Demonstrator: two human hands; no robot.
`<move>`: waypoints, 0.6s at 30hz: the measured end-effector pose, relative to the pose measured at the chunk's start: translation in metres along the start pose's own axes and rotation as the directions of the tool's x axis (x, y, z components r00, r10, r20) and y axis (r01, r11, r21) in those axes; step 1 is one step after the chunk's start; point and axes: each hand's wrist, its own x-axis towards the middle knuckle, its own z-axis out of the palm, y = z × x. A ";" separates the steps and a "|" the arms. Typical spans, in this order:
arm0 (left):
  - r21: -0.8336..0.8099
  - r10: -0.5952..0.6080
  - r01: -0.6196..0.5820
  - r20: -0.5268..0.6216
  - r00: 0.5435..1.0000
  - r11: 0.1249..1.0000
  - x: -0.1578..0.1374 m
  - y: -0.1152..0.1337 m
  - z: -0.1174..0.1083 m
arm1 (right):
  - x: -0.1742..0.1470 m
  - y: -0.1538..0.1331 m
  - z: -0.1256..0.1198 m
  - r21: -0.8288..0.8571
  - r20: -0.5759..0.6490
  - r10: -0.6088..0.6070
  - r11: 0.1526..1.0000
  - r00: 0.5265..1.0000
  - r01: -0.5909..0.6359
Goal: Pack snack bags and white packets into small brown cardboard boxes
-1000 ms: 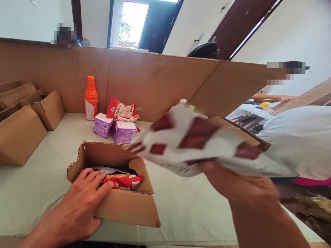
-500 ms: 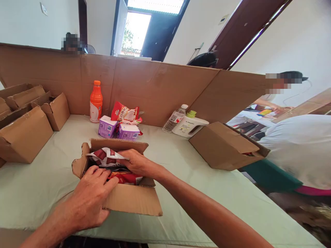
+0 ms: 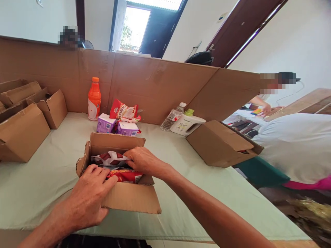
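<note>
Both the left hand (image 3: 90, 191) and the right hand (image 3: 143, 159) were at the open box (image 3: 131, 201) nearest me on the cloth-covered surface (image 3: 191, 210). My left hand lay over the box's near left corner, fingers bent inside against the red bag (image 3: 129, 176); I could not tell whether they gripped or merely rested. My right fingers pinched the right end of the white bag (image 3: 110, 158), patterned in maroon, which sat inside the box along its far wall, behind the red bag. Something dark showed between the two bags, too hidden for me to name.

Farther off, I saw open brown boxes (image 3: 24, 134) grouped on my left and an angled box (image 3: 219, 144) on my right. Past my box stood two purple cartons (image 3: 128, 128), with a red-and-white bag (image 3: 124, 110) behind them and an orange bottle (image 3: 94, 100) just to their left. A leaning clear bottle (image 3: 172, 119) was right beside a white jug (image 3: 185, 125), near the angled box. Cardboard panels (image 3: 155, 86) stood behind everything on the surface. Beyond them, I made out a person in a white shirt (image 3: 297, 146) at right and a dark door (image 3: 160, 29) at the back.
</note>
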 end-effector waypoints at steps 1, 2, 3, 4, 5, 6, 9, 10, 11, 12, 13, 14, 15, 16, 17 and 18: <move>0.002 0.000 0.000 0.004 1.000 1.000 0.000 0.000 0.000 | 0.000 -0.001 -0.002 -0.003 0.011 0.009 1.000 1.000 -0.009; 0.005 -0.001 0.001 0.005 1.000 1.000 0.000 0.000 0.000 | -0.001 -0.001 -0.004 0.015 0.003 0.002 1.000 1.000 -0.002; 0.008 0.001 -0.001 0.006 1.000 1.000 0.000 0.000 0.000 | -0.002 -0.003 -0.006 0.046 -0.018 -0.010 0.999 1.000 0.011; 0.010 0.003 -0.003 0.004 1.000 1.000 0.000 0.000 0.000 | -0.004 -0.004 -0.007 0.078 -0.039 -0.018 0.997 0.999 0.021; 0.008 0.007 -0.007 0.001 1.000 1.000 0.000 0.000 0.000 | -0.004 -0.006 -0.008 0.104 -0.055 -0.021 0.994 0.998 0.027; 0.004 0.011 -0.011 -0.002 1.000 1.000 0.000 0.000 0.001 | -0.004 -0.008 -0.009 0.120 -0.059 -0.019 0.992 0.998 0.026; -0.010 0.006 -0.006 -0.004 1.000 1.000 0.000 0.000 0.002 | -0.001 -0.015 -0.007 0.114 -0.013 -0.013 0.993 1.000 0.015; -0.012 -0.002 0.002 -0.002 1.000 1.000 0.000 0.000 0.002 | 0.001 -0.017 -0.006 0.121 -0.004 -0.017 0.993 1.000 0.017; -0.010 -0.008 0.008 -0.001 1.000 1.000 0.000 0.000 0.002 | 0.004 -0.018 -0.005 0.143 -0.008 -0.026 0.989 1.000 0.027; -0.006 -0.012 0.012 0.000 1.000 1.000 0.000 0.000 0.001 | 0.006 -0.018 -0.004 0.179 -0.026 -0.045 0.983 0.999 0.048; -0.001 -0.012 0.012 0.003 1.000 1.000 0.001 0.000 0.001 | 0.009 -0.017 -0.003 0.225 -0.050 -0.073 0.971 0.996 0.082; 0.004 -0.010 0.010 0.003 1.000 1.000 0.001 0.000 0.001 | 0.012 -0.016 -0.003 0.270 -0.071 -0.104 0.955 0.992 0.120; 0.008 -0.008 0.008 0.005 1.000 1.000 0.001 0.000 0.001 | 0.015 -0.015 -0.003 0.307 -0.084 -0.137 0.939 0.987 0.156; 0.008 -0.008 0.008 0.006 1.000 1.000 0.001 0.000 0.001 | 0.019 -0.015 -0.003 0.333 -0.084 -0.173 0.923 0.981 0.192; 0.005 -0.011 0.011 0.009 1.000 1.000 0.001 0.000 0.002 | 0.022 -0.016 -0.003 0.346 -0.072 -0.207 0.912 0.976 0.219; -0.001 -0.015 0.015 0.014 1.000 1.000 0.001 0.000 0.002 | 0.025 -0.018 -0.003 0.345 -0.052 -0.234 0.908 0.971 0.237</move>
